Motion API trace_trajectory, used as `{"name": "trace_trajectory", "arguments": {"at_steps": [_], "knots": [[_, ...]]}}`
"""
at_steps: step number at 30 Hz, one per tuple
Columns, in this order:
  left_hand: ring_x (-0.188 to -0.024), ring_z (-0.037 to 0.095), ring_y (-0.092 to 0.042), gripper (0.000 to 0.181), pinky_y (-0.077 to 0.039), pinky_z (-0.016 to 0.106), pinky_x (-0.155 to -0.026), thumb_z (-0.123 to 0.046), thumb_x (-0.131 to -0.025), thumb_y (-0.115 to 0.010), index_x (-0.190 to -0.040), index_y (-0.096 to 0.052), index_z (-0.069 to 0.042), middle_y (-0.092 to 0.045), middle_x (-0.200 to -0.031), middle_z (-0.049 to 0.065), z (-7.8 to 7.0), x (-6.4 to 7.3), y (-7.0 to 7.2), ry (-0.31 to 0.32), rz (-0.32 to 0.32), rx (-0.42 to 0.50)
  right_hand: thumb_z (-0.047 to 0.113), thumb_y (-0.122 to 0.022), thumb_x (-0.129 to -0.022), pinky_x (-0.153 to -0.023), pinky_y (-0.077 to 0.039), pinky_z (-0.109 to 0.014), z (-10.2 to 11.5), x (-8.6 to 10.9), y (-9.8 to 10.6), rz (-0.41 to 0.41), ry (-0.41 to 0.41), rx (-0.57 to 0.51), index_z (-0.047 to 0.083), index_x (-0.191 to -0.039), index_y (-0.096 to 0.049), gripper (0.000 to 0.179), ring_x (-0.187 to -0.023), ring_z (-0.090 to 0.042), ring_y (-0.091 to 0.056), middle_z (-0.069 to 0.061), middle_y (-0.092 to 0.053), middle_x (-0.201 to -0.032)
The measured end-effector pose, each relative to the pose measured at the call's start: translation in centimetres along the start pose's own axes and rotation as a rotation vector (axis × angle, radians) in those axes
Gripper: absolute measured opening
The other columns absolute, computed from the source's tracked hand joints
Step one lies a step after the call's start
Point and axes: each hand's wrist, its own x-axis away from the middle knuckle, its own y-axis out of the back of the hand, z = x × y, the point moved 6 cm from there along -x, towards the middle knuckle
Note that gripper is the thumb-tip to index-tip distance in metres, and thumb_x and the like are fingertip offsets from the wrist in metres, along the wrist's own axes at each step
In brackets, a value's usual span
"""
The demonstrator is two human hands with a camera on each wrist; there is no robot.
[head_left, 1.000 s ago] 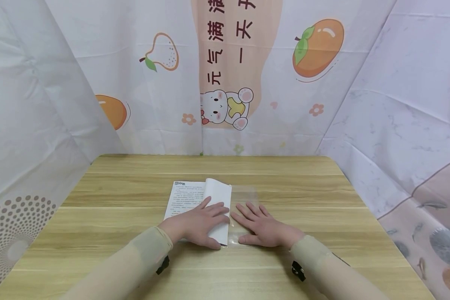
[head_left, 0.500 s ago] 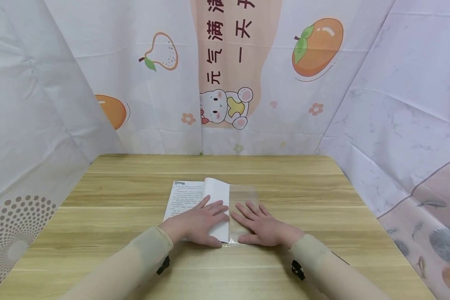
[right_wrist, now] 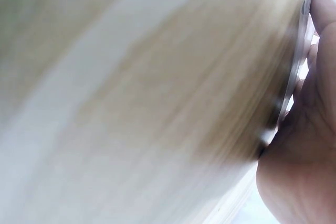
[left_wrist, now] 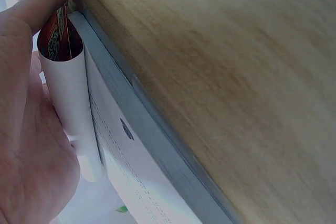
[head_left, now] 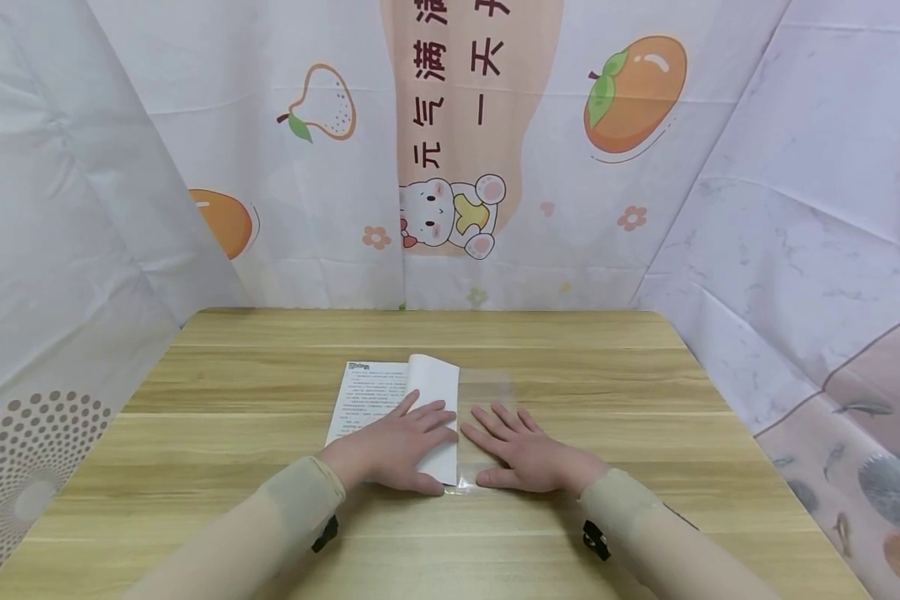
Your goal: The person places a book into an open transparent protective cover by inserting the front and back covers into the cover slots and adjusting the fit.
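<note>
A book (head_left: 371, 392) with printed pages lies on the wooden table, its cover (head_left: 437, 383) curled back from the right with the white inside facing up. My left hand (head_left: 401, 446) rests on that curled cover with fingers spread. In the left wrist view the cover (left_wrist: 65, 93) makes a loop with a red patterned outer side, above the thick page block (left_wrist: 142, 108). To the right a clear plastic sleeve (head_left: 487, 387) lies flat on the table. My right hand (head_left: 528, 454) presses it down with straight fingers, its fingertips near the cover's edge.
The wooden table (head_left: 570, 358) extends around the book on all sides. A printed curtain (head_left: 330, 183) hangs behind its far edge, with more curtains (head_left: 787, 208) at the sides. Black straps (head_left: 596, 540) show at both wrists.
The cover's right edge has shifted slightly left, away from my right fingertips. Both hands hold nearly the same place.
</note>
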Motion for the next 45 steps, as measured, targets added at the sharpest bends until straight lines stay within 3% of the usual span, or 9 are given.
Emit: {"name": "trace_trajectory", "arguments": {"at_steps": [17, 26, 37, 45], "knots": [[-0.157, 0.025, -0.019, 0.061, -0.006, 0.054, -0.126, -0.067, -0.09, -0.063, -0.139, -0.058, -0.031, -0.035, -0.164, 0.002, 0.49, 0.42, 0.33, -0.045, 0.004, -0.026, 0.054, -0.048, -0.105, -0.117, -0.013, -0.072, -0.16, -0.11, -0.12, -0.012, 0.001, 0.004, 0.016, -0.164, -0.026, 0.073, -0.154, -0.048, -0.009, -0.016, -0.015, -0.17], [-0.157, 0.025, -0.019, 0.06, -0.005, 0.052, -0.127, -0.066, -0.089, -0.065, -0.131, -0.058, -0.024, -0.034, -0.165, 0.003, 0.77, 0.48, 0.2, -0.05, 0.01, 0.031, 0.052, -0.047, -0.105, -0.117, -0.014, -0.072, -0.09, -0.11, -0.12, -0.009, 0.002, 0.01, 0.015, -0.163, -0.026, 0.072, -0.154, -0.048, -0.01, -0.017, -0.015, -0.17], [-0.154, 0.026, -0.027, 0.059, -0.011, 0.055, -0.126, -0.068, -0.09, -0.063, -0.122, -0.056, -0.02, -0.038, -0.16, 0.007, 0.26, 0.24, 0.11, -0.07, -0.057, -0.011, 0.053, -0.048, -0.105, -0.117, -0.015, -0.072, -0.16, -0.05, -0.26, -0.009, -0.008, 0.014, 0.015, -0.163, -0.026, 0.073, -0.154, -0.048, -0.01, -0.016, -0.016, -0.17], [-0.154, 0.026, -0.027, 0.055, -0.011, 0.055, -0.126, -0.065, -0.092, -0.063, -0.122, -0.057, -0.019, -0.039, -0.16, 0.007, 0.12, 0.32, 0.35, -0.064, -0.04, -0.001, 0.053, -0.048, -0.104, -0.116, -0.014, -0.073, -0.19, -0.12, -0.35, -0.017, 0.005, 0.006, 0.014, -0.163, -0.026, 0.074, -0.154, -0.05, -0.009, -0.018, -0.016, -0.17]]}}
